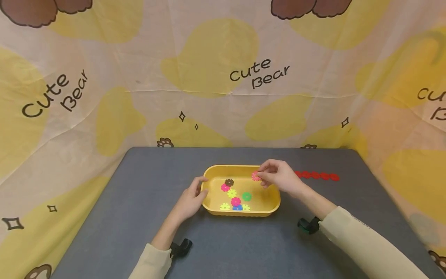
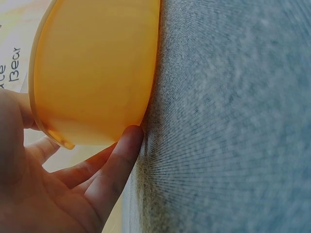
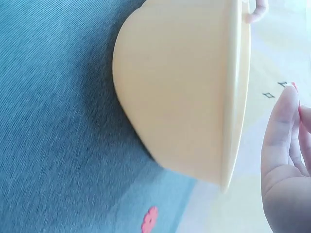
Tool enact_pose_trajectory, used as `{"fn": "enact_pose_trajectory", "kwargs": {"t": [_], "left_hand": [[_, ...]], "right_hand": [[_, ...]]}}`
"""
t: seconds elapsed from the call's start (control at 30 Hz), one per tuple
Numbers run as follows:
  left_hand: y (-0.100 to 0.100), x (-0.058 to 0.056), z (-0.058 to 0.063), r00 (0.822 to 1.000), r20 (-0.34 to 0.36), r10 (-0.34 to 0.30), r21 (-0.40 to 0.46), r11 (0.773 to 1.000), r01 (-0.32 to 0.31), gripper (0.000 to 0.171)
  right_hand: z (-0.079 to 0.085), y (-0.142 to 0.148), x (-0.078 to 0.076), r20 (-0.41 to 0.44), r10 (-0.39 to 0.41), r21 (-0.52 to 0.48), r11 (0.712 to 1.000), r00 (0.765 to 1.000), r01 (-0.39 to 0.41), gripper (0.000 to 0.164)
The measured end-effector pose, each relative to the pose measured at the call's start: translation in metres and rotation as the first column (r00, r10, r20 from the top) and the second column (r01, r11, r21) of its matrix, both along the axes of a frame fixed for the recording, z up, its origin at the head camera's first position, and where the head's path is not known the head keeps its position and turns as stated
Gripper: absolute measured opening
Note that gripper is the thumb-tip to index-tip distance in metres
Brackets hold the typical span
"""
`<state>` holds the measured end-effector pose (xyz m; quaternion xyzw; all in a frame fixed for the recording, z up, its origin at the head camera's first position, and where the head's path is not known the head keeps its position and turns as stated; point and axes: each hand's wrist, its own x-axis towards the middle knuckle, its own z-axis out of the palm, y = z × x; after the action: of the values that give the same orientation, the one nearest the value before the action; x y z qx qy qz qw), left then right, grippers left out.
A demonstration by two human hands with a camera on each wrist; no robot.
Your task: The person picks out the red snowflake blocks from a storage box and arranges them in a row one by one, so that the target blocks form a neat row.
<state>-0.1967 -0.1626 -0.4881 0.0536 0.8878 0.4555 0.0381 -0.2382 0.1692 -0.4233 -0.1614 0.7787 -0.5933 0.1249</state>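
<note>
A yellow plastic basin [image 1: 265, 201] sits on the grey table. My left hand [image 1: 189, 200] grips its left end, thumb over the rim and fingers along the outer wall in the left wrist view. Above the back right part of the basin, my right hand [image 1: 283, 179] pinches a pinkish-red snowflake disc [image 1: 255, 176] between thumb and fingertips. Loose in the basin lie more notched discs: a brown one [image 1: 229, 182], a green one [image 1: 246, 197], a blue one [image 1: 237, 207], two pink ones and several yellow ones.
Right of the basin, behind my right wrist, several red discs [image 1: 315, 175] lie in a row on the table [image 1: 160, 166]. A printed cloth [image 1: 209, 85] hangs behind the table and along both sides. Dark straps [image 1: 181, 248] circle both wrists.
</note>
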Motion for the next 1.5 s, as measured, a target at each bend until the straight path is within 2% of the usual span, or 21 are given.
{"fn": "enact_pose_trajectory", "kwargs": {"t": [0.33,0.53,0.83,1.0,1.2,1.4,1.5], "left_hand": [[0.001,0.000,0.001,1.000,0.003,0.006,0.001,1.000,-0.006,0.038],[0.001,0.001,0.002,1.000,0.005,0.011,0.004,1.000,-0.011,0.038],[0.001,0.001,0.002,1.000,0.008,0.013,0.006,1.000,-0.013,0.038],[0.000,0.001,0.002,1.000,0.006,0.009,0.014,1.000,-0.009,0.038],[-0.001,0.001,0.002,1.000,0.014,0.006,0.015,1.000,-0.006,0.038],[0.000,0.001,0.002,1.000,0.007,0.007,0.009,1.000,-0.007,0.038],[0.000,0.001,0.002,1.000,0.005,0.009,0.015,1.000,-0.009,0.038]], "right_hand": [[-0.001,0.039,-0.001,-0.043,-0.063,0.016,0.998,0.997,0.064,0.025],[0.001,0.068,-0.001,-0.071,-0.140,0.060,0.988,0.988,0.144,0.029],[-0.002,0.115,-0.002,-0.167,-0.245,0.097,0.960,0.955,0.263,0.033],[-0.007,0.139,-0.003,-0.202,-0.278,0.095,0.949,0.939,0.302,0.034],[-0.014,0.169,-0.005,-0.210,-0.325,0.115,0.928,0.922,0.353,0.035],[-0.028,0.200,-0.009,-0.211,-0.396,0.124,0.896,0.894,0.426,0.034],[-0.035,0.213,-0.012,-0.216,-0.411,0.114,0.890,0.886,0.441,0.032]]}}
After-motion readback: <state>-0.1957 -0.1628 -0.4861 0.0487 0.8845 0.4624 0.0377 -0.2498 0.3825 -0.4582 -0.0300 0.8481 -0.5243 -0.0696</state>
